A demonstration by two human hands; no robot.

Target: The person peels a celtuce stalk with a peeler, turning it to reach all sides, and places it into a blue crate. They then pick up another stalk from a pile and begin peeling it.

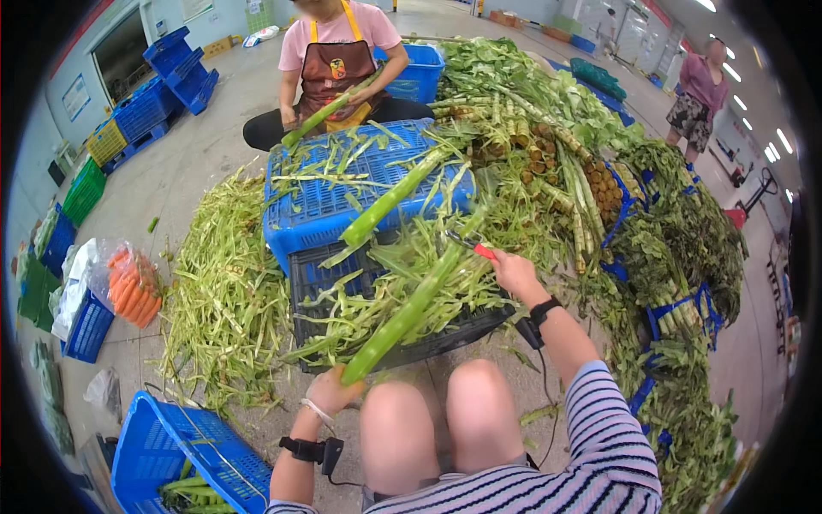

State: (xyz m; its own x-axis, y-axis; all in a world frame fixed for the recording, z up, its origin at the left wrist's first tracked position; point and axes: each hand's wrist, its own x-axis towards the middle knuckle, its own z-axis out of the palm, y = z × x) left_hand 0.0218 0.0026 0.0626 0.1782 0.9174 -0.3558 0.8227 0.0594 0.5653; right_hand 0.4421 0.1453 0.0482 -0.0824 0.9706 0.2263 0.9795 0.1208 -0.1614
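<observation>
One stalk (407,317) in left hand (332,391), one peeler (484,252) in right hand (517,277)

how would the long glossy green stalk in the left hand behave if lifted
The stalk would likely feel stiff, since it runs straight beyond the left hand; its shiny surface may be slippery, and its rounded shape could let it roll.

text: none readable | apron emblem (336,68): blurred | wall poster (75,97): too small

Held stalk (409,310) bars black crate (460,337); space above seems open.
</observation>
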